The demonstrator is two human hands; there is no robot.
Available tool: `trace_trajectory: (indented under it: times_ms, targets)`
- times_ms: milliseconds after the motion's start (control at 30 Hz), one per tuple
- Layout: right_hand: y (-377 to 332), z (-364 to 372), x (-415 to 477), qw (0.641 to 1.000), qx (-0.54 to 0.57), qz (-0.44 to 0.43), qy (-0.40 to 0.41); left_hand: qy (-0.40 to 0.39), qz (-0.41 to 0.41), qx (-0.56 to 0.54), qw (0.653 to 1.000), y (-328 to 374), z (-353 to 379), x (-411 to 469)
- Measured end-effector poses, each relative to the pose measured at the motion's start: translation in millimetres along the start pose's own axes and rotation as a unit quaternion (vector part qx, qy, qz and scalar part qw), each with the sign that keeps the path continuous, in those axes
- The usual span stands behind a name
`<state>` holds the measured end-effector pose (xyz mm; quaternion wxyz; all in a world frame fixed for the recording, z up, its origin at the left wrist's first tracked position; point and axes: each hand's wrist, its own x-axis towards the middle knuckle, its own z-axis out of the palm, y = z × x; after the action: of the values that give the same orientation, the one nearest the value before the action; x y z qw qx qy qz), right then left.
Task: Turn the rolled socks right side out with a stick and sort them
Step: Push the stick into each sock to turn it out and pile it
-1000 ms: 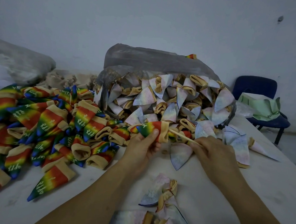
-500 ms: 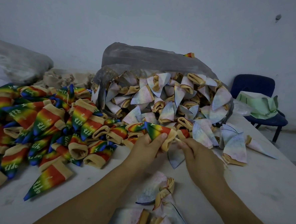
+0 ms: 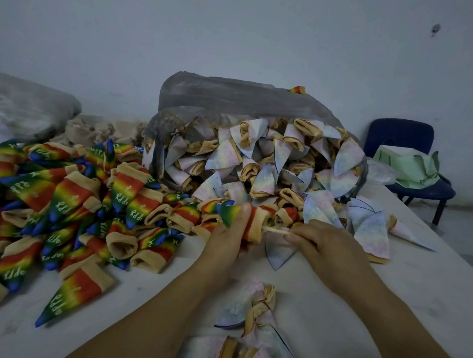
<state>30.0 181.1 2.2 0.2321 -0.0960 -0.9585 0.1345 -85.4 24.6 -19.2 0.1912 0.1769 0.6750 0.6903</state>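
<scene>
Rainbow-striped sock (image 3: 254, 225), printed side outward, lies in the left hand (image 3: 226, 242). The grip is wrapped around its body with the thumb pressed on top near the green toe. The tan cuff is turned to the right, evidently so that the stick (image 3: 275, 230) can enter the opening in a straight line. The right hand (image 3: 325, 245) holds the stick's outer end, its grip pinched tight on the wood between thumb and fingertips; the inner end is hidden inside the cuff. Both hands work just above the counter (image 3: 389, 285), close to the body, where the sock can be braced against the push.

Finished rainbow socks (image 3: 76, 196) are heaped on the left, within reach of the holding hand. Pale socks (image 3: 258, 163), inside out, spill from the plastic bag (image 3: 234, 101) directly behind, and a few more lie at the near edge, probably next in line. This sock looks fully turned and ready for the left heap.
</scene>
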Motion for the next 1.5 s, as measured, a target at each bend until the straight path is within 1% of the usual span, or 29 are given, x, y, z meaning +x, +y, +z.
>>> trace_trajectory:
  times_ms: [67,133,200,300,367,467,567,633,700,800,833,900,967,1033,1100,1167,1233,1267,1333,1400,1433,1467,1500]
  targets:
    - [-12.7,5.7,0.3,1.000,0.015,-0.023,-0.003,-0.024,0.013,-0.001,1.000,-1.7,3.5,-2.1]
    - [-27.5,15.5,-0.6,0.999,0.024,-0.025,0.014,-0.037,0.031,0.003,0.999,-1.5,6.6,-3.7]
    - [-37.3,23.6,-2.8,0.999,0.013,-0.011,0.044,-0.040,0.049,0.035,0.997,0.6,6.3,-2.4]
    - [-41.0,28.6,-7.3,0.998,-0.008,0.019,0.051,-0.056,0.070,0.088,0.992,3.0,5.2,-2.6]
    - [-39.6,30.2,-6.8,0.998,-0.013,0.033,0.046,-0.067,0.073,0.093,0.991,2.9,6.3,-3.5]
    - [-31.1,29.3,-4.3,0.998,0.020,0.052,0.043,-0.082,0.063,0.083,0.991,-0.4,5.8,-4.5]
    - [-17.1,23.9,-0.5,0.995,0.055,0.070,0.045,-0.106,0.031,0.023,0.994,-4.0,0.0,-2.0]
    - [-11.1,20.5,-0.5,0.996,0.035,0.064,0.051,-0.106,0.027,-0.064,0.992,-5.0,-2.8,1.5]
    - [-4.3,16.4,-1.5,0.997,-0.001,0.068,0.032,-0.090,0.027,-0.148,0.985,-4.4,-3.9,6.6]
    - [5.9,3.1,-1.7,0.992,-0.022,0.124,0.001,-0.083,0.010,-0.223,0.971,-2.6,-7.3,13.3]
    - [7.0,-1.3,-0.3,0.989,-0.005,0.146,0.005,-0.085,0.001,-0.237,0.968,-2.0,-8.8,13.7]
    - [0.4,-4.7,2.6,0.984,0.056,0.163,0.053,-0.087,-0.015,-0.239,0.967,0.1,-8.6,14.6]
    - [-15.3,-1.8,3.9,0.985,0.088,0.113,0.098,-0.075,-0.024,-0.199,0.977,1.4,-3.7,13.6]
    - [-34.3,5.6,2.7,0.991,0.105,0.022,0.084,-0.062,-0.051,-0.148,0.986,1.3,2.2,6.6]
    - [-45.8,15.8,2.2,0.995,0.077,-0.043,0.055,-0.054,-0.070,-0.145,0.985,0.4,5.3,-0.7]
    - [-48.0,23.4,3.2,0.997,0.021,-0.057,0.045,-0.052,-0.079,-0.125,0.988,3.7,8.9,-0.6]
    - [-46.9,24.5,3.4,0.996,-0.004,-0.059,0.066,-0.092,-0.055,-0.109,0.988,-0.8,8.1,2.0]
    - [-45.9,23.8,3.3,0.995,-0.003,-0.063,0.081,-0.092,-0.038,-0.101,0.990,-3.7,9.5,4.8]
    - [-43.1,22.5,3.2,0.992,0.035,-0.065,0.103,-0.079,-0.030,-0.068,0.994,-5.0,11.4,9.2]
    - [-41.2,19.1,4.0,0.984,0.146,-0.014,0.102,-0.090,-0.042,-0.003,0.995,-0.3,12.6,6.4]
    - [-40.2,17.0,4.3,0.972,0.216,0.025,0.093,-0.098,-0.018,0.016,0.995,-0.8,12.0,7.1]
    - [-39.3,14.8,4.3,0.954,0.280,0.061,0.084,-0.112,0.012,0.010,0.994,-4.2,5.6,5.4]
    - [-38.6,13.1,3.9,0.937,0.332,0.085,0.075,-0.108,0.021,-0.017,0.994,-5.0,-1.6,5.4]
